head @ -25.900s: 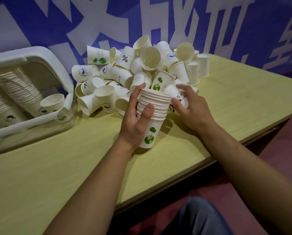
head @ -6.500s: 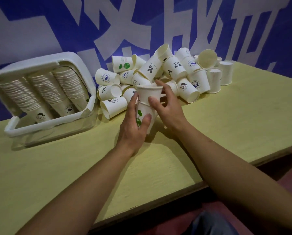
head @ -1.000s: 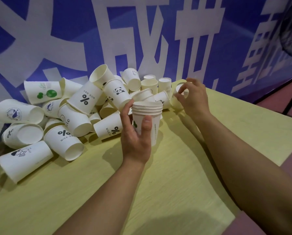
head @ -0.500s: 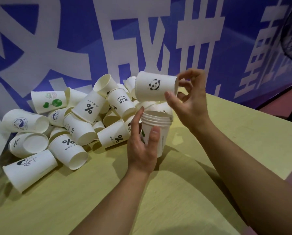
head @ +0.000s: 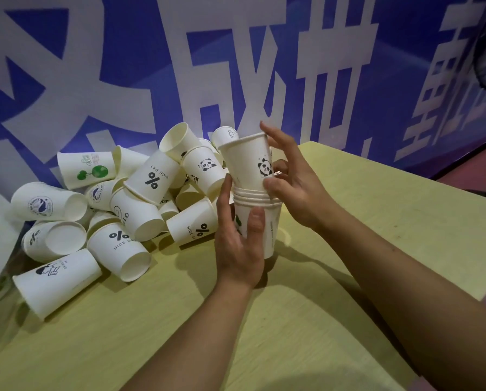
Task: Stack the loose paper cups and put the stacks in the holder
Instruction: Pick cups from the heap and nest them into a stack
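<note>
our left hand (head: pixel 240 241) grips a short stack of nested cups (head: pixel 260 213) standing on the yellow surface (head: pixel 377 221), thumb across its front. our right hand (head: pixel 291 182) holds a panda cup (head: pixel 250 162) by thumb and fingers, its base set tilted into the stack's top cup. left of the hands loose cups (head: pixel 117 210) lie heaped on their sides, mouths empty.

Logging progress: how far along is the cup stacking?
Done: a short stack stands on the table, gripped by the left hand. In hand: the right hand seats a panda cup, tilted. Left: the loose pile; the holder isn't visible.
</note>
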A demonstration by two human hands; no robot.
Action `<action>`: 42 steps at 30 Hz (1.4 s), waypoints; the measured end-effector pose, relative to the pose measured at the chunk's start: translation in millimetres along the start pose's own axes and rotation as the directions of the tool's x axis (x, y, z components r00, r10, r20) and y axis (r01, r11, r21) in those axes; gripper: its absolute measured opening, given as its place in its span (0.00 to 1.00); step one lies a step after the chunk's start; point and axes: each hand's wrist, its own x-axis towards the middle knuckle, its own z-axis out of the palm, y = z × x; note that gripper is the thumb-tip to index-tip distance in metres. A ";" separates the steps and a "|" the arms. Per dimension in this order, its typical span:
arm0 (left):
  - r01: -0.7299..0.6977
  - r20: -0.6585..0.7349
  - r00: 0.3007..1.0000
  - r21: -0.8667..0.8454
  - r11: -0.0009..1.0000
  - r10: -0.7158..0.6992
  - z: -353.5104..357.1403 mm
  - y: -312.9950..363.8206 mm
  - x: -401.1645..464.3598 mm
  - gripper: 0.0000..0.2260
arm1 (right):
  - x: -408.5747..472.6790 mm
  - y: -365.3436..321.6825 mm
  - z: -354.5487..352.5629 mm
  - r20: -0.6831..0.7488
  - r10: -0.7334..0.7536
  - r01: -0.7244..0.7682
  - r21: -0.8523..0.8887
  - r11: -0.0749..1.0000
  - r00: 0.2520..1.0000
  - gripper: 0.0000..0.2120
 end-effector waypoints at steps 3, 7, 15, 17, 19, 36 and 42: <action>0.012 -0.083 0.996 -0.018 1.000 -0.014 -1.5 -2.9 3.2 0.25 | 0.3 4.4 2.4 -0.102 -0.061 0.058 -0.036 0.998 0.993 0.20; -0.005 -0.096 0.995 0.016 1.000 0.007 -1.2 -3.6 4.2 0.24 | 4.1 11.9 -0.6 -0.169 -0.047 0.039 -0.053 0.998 0.985 0.14; -0.002 -0.047 0.999 -0.049 0.999 -0.001 -1.3 -1.8 3.6 0.21 | 6.2 36.2 -2.5 -0.192 0.010 -0.058 -0.246 0.967 0.981 0.22; 0.003 -0.050 0.999 -0.078 0.997 -0.007 -1.6 -2.1 3.2 0.21 | 9.7 51.9 -7.8 -0.217 0.094 -0.177 -0.406 0.897 0.972 0.25; 0.002 -0.062 0.998 -0.075 0.997 -0.006 -2.1 -3.0 3.6 0.21 | 11.4 66.1 -15.3 -0.209 0.194 -0.276 -0.510 0.814 0.958 0.28; 0.047 -0.058 0.997 -0.087 0.995 -0.052 -3.2 1.3 3.5 0.22 | 13.7 73.1 -12.5 -0.129 0.301 -0.306 -0.672 0.674 0.945 0.27; 0.048 -0.059 0.997 -0.081 0.996 -0.053 -2.9 0.3 3.4 0.23 | 17.3 77.4 -23.3 -0.306 0.272 -0.405 -0.575 0.711 0.912 0.32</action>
